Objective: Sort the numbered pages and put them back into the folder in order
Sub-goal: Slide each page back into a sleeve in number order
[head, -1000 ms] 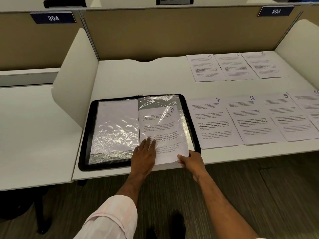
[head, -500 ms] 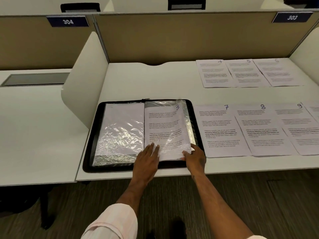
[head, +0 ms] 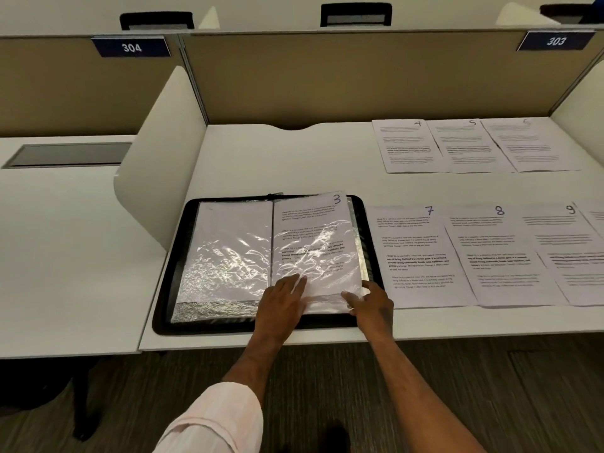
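Page 3 (head: 313, 207) goes into right sleeve (head: 322, 250) of open folder (head: 170, 289) at front edge of surface (head: 261, 165). Left hand (head: 281, 299), fingers flat and together, presses sleeve down. Right hand (head: 372, 302) at page's near right corner, pinch or push unclear. Left sleeve (head: 228, 256) holds one sheet. Next, likely: seat page square, then fetch page 4 (head: 405, 145) from back right corner.

You're facing a white desk (head: 261, 158) in a row of carrels. A tan fabric partition (head: 359, 80) runs across the back, carrying dark blue plates marked 304 (head: 131, 47) and 303 (head: 555, 41). A white curved divider (head: 157, 165) stands at your left. Beyond it, the neighbouring desk (head: 65, 256) has a grey inset panel (head: 70, 154). Dark chair backs (head: 355, 14) show above the partition. The floor (head: 490, 387) is dark and streaked.
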Motion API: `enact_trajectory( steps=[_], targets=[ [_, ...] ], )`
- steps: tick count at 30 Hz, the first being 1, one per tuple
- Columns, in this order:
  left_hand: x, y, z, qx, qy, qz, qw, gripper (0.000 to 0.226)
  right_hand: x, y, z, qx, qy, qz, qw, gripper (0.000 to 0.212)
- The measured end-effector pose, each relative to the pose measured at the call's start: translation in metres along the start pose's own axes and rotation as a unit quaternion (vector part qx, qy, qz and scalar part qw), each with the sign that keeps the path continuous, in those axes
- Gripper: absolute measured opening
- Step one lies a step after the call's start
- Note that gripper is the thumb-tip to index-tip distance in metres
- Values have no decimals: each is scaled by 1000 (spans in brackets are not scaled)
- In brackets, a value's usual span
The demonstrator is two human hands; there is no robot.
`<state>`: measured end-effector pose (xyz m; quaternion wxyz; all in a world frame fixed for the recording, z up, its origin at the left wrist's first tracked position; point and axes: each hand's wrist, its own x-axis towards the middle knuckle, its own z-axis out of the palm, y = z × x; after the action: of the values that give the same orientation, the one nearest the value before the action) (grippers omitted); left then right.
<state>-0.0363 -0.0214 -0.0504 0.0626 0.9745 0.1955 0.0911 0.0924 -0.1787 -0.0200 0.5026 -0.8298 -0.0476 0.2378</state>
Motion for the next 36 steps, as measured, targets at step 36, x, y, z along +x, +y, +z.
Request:
enact_trajectory(
  steps=[36],
  targets=[
    [-88, -135, -104, -127, 35, -328, 936, 39, -69, -47, 127, -551, -227, -275, 754, 81]
  ],
)
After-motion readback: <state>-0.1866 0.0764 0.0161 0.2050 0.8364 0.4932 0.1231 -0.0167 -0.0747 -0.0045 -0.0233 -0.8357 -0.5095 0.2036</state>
